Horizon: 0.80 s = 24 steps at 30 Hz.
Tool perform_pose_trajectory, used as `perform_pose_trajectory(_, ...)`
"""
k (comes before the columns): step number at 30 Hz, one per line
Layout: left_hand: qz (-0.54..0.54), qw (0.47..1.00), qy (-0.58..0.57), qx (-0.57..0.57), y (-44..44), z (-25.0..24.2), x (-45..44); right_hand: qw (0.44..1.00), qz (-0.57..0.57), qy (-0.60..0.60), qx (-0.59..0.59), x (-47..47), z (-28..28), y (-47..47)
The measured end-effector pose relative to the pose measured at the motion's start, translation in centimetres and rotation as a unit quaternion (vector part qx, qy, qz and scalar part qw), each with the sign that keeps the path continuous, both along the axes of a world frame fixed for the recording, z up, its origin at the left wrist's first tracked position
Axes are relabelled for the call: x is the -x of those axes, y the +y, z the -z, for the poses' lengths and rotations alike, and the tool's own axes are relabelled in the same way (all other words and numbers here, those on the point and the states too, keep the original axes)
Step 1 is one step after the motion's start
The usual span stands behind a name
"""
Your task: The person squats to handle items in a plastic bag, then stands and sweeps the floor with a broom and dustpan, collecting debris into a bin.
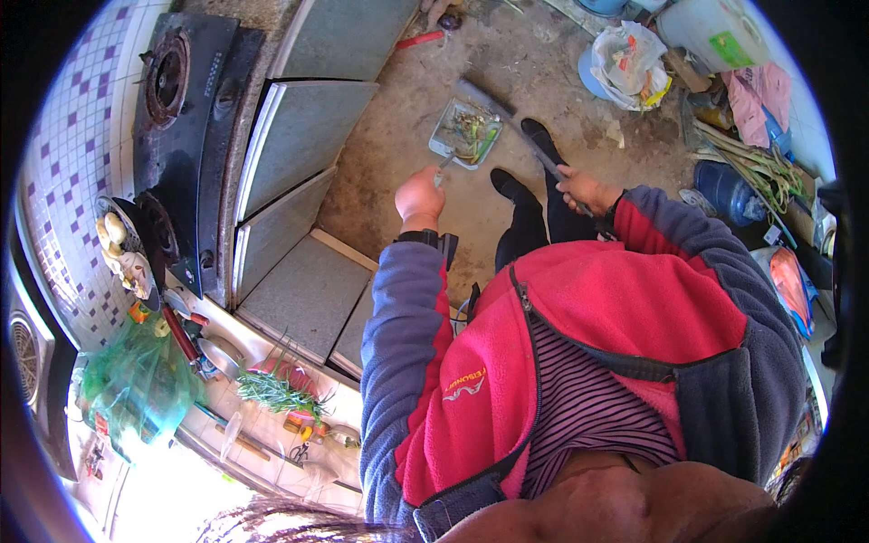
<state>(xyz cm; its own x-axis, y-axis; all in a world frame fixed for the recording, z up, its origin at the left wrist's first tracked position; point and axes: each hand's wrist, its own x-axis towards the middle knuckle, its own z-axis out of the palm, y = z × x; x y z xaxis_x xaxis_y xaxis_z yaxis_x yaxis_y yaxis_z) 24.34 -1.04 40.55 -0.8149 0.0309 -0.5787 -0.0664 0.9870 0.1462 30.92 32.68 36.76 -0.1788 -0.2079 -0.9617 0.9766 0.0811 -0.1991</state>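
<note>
My left hand [419, 195] is closed around a handle whose thin shaft runs to a white dustpan [436, 144] on the floor. Green and dry plant scraps [468, 129] lie in the pan. With my right hand [587, 189] I grip the long grey handle of a broom [536, 148], which slants down to the floor. The broom's dark head [485, 97] lies beside the far right edge of the dustpan, close to my feet. Whether the broom touches the scraps, I cannot tell.
Grey cabinets and a gas stove [183, 88] stand on the left. A bag-lined bin [628, 64], a blue water jug [726, 192] and leafy stalks [753, 159] are on the right. A red-handled object [419, 39] lies on the floor ahead. Spring onions [278, 390] rest on the counter.
</note>
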Motion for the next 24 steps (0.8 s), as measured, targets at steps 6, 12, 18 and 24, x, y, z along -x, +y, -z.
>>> perform_pose_trajectory(6, -0.005, 1.000, -0.011, 0.002, -0.2, -0.1, 0.1, 0.995, 0.042, -0.039, 0.081, 0.8, -4.6, 2.0)
perform_pose_trajectory(12, 0.002, 1.000, -0.020, 0.009, -0.3, 0.0, -0.1, 0.999, 0.018, 0.024, 0.020, 0.7, -4.0, 1.5)
perform_pose_trajectory(18, -0.006, 1.000, -0.020, 0.006, -0.3, -0.3, -0.3, 0.987, 0.092, -0.095, 0.091, 2.0, -2.9, -0.4)
perform_pose_trajectory(24, -0.007, 0.999, -0.038, 0.015, -2.1, -0.2, -2.0, 0.985, -0.135, 0.103, -0.011, 5.2, -1.4, 4.6)
